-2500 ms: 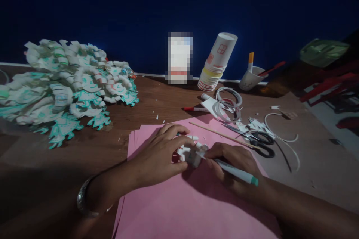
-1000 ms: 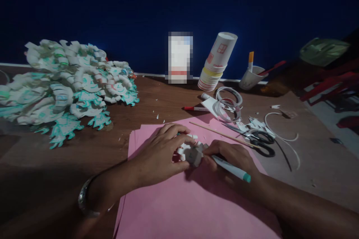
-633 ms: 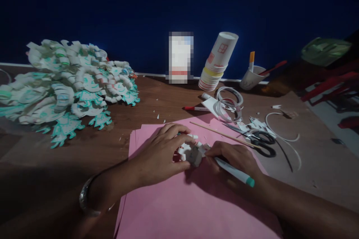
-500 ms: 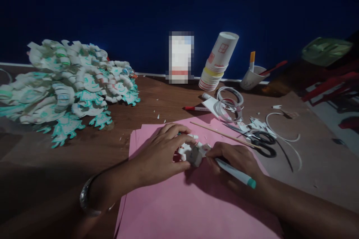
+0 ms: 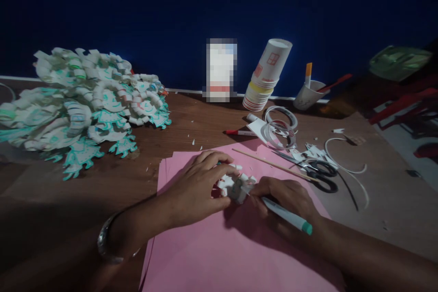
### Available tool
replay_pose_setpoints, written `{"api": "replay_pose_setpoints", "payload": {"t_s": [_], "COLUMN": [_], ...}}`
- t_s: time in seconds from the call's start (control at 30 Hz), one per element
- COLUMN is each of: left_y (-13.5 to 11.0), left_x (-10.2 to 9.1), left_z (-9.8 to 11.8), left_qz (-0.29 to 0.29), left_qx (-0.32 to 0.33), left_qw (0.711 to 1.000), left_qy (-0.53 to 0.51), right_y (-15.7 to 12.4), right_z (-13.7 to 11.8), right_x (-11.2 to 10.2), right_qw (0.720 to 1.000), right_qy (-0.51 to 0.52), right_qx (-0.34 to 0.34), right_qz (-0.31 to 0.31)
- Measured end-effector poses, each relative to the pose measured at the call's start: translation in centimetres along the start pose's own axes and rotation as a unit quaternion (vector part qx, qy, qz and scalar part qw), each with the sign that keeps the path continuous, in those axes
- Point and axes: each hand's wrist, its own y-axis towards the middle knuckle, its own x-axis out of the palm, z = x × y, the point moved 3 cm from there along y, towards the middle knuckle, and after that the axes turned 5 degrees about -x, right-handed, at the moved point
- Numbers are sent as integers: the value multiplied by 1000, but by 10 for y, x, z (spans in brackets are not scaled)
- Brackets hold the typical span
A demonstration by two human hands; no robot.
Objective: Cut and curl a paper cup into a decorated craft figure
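Observation:
My left hand (image 5: pixel 196 187) is curled around a small white paper-cup figure (image 5: pixel 236 186) and holds it down on a pink sheet of paper (image 5: pixel 212 255). In my right hand (image 5: pixel 285 196) I grip a white marker with a teal end (image 5: pixel 287 215). Its tip touches the right side of the figure. A metal bangle (image 5: pixel 109 248) is on my left wrist.
A big heap of finished white-and-teal paper figures (image 5: pixel 75 105) lies at the left. Behind the sheet are a leaning stack of paper cups (image 5: pixel 268 75), cut cup rims (image 5: pixel 280 125), a red marker (image 5: pixel 239 132), a wooden stick (image 5: pixel 273 164), black scissors (image 5: pixel 320 173) and a cup with pens (image 5: pixel 308 95).
My right hand has shifted the marker slightly back and forth against the figure. My left hand has stayed in place on the figure.

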Motion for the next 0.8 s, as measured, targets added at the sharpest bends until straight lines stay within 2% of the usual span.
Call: {"api": "replay_pose_setpoints", "payload": {"t_s": [0.4, 0.8], "left_y": [-1, 0], "left_x": [0, 0], "left_z": [-2, 0], "left_qz": [6, 9], "left_qx": [14, 7], "left_qw": [1000, 1000], "left_qy": [5, -1], "right_y": [9, 6], "right_z": [-5, 3], "right_x": [-2, -2], "right_qw": [999, 999], "right_qy": [-31, -40], "right_qx": [-9, -4], "right_qz": [22, 23]}}
